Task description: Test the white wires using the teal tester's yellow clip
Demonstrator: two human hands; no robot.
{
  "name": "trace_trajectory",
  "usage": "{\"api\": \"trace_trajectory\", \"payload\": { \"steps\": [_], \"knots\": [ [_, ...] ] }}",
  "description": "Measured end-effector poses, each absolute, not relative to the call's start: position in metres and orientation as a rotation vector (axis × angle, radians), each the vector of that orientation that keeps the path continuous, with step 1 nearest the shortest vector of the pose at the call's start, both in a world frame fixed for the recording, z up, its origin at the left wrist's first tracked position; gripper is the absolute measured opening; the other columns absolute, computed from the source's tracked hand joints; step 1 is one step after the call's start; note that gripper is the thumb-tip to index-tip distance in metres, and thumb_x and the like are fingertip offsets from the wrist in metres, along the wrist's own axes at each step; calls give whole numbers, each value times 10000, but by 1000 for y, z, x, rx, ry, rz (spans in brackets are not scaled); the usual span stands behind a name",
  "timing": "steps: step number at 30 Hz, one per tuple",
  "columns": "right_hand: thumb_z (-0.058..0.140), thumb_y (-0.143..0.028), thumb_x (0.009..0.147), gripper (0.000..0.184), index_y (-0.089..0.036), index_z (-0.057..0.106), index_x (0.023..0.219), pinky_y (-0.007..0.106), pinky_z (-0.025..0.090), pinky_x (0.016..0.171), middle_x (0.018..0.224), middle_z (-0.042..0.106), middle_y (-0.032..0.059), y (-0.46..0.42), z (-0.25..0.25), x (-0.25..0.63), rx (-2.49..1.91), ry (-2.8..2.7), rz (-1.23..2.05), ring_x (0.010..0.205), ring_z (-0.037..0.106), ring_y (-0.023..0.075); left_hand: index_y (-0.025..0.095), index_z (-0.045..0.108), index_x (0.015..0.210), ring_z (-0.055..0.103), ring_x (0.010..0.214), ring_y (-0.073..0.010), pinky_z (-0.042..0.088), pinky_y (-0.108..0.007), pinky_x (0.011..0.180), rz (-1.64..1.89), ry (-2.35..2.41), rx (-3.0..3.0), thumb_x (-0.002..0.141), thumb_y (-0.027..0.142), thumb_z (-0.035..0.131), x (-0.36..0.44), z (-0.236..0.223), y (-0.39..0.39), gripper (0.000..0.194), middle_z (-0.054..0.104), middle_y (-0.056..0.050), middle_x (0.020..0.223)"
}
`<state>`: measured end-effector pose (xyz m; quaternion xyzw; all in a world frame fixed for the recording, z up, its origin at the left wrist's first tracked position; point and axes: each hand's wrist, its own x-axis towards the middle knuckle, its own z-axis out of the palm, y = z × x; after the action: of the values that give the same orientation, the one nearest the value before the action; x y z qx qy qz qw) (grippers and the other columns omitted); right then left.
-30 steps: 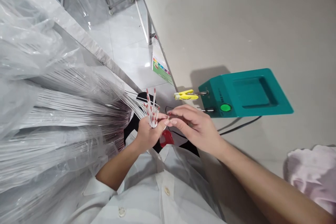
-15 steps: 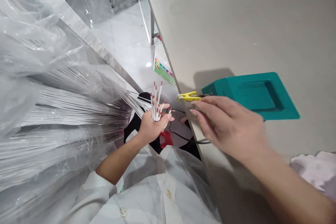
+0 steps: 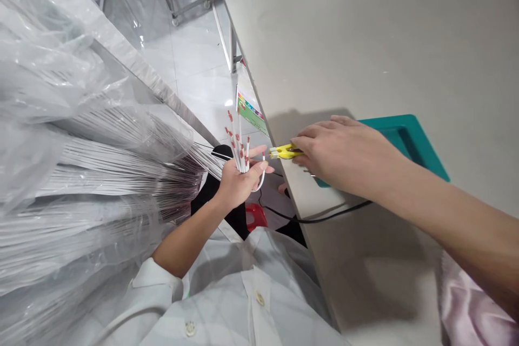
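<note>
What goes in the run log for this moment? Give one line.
left hand: holds bundle of thin white red-tipped wires | right hand: pinches yellow plastic clip | teal plastic box: on beige table

Head camera looks down, close.

Pale grey worktable [image 3: 365,32], left edge running diagonally. On it: teal box [image 3: 409,143] near the left edge, black cable [image 3: 324,218] trailing over that edge, pink cloth [image 3: 470,313] at the near right corner.
</note>
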<state>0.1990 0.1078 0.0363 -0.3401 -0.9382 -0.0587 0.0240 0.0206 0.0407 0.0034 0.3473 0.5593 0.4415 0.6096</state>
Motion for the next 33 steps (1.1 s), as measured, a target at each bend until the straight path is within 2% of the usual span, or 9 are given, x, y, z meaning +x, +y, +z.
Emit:
{"api": "trace_trajectory", "payload": {
  "steps": [6, 11, 14, 18, 23, 29, 33],
  "knots": [
    [601, -217, 754, 147, -186, 580, 612, 417, 418, 734, 622, 631, 99, 109, 40, 197, -1143, -2931, -164, 613, 596, 236, 121, 603, 1191, 372, 378, -33, 283, -202, 393, 1028, 1280, 783, 704, 266, 644, 27, 0, 45, 510, 702, -40, 700],
    [567, -202, 764, 165, -203, 556, 599, 437, 424, 763, 594, 625, 85, 109, 37, 199, -1097, -2898, -206, 569, 584, 229, 142, 588, 1218, 352, 380, -37, 276, -204, 395, 994, 1351, 800, 721, 252, 633, 29, -3, 46, 511, 711, -35, 730],
    [532, -253, 797, 221, -224, 521, 577, 448, 423, 775, 575, 609, 75, 111, 31, 202, -1043, -2836, -172, 527, 547, 207, 147, 594, 1212, 449, 429, -65, 332, -213, 446, 982, 1385, 833, 726, 249, 639, 30, -7, 47, 499, 722, -45, 752],
    [476, -291, 840, 260, -231, 516, 591, 447, 428, 788, 575, 601, 76, 112, 29, 204, -994, -2836, -215, 530, 529, 198, 145, 619, 1176, 623, 646, -143, 431, -243, 594, 977, 1378, 878, 730, 221, 641, 28, -9, 49, 453, 731, -56, 766],
    [528, -316, 817, 226, -223, 540, 612, 465, 437, 806, 587, 600, 63, 112, 32, 204, -1009, -2879, -272, 523, 527, 185, 132, 638, 1141, 653, 672, -165, 473, -261, 621, 934, 1376, 952, 734, 175, 643, 25, -4, 53, 410, 737, -58, 787],
    [528, -270, 810, 211, -219, 535, 606, 506, 414, 847, 586, 577, 55, 113, 31, 204, -1019, -2903, -213, 514, 525, 180, 147, 648, 1130, 662, 682, -175, 495, -266, 610, 927, 1385, 1008, 735, 148, 640, 23, -2, 55, 396, 740, -48, 802],
    [613, -337, 761, 171, -192, 577, 678, 534, 390, 874, 646, 608, 81, 111, 34, 202, -1079, -2948, -244, 565, 561, 207, 142, 648, 1127, 661, 669, -172, 491, -266, 612, 923, 1385, 1026, 735, 165, 641, 23, -5, 54, 392, 740, -57, 809]
  ]
}}
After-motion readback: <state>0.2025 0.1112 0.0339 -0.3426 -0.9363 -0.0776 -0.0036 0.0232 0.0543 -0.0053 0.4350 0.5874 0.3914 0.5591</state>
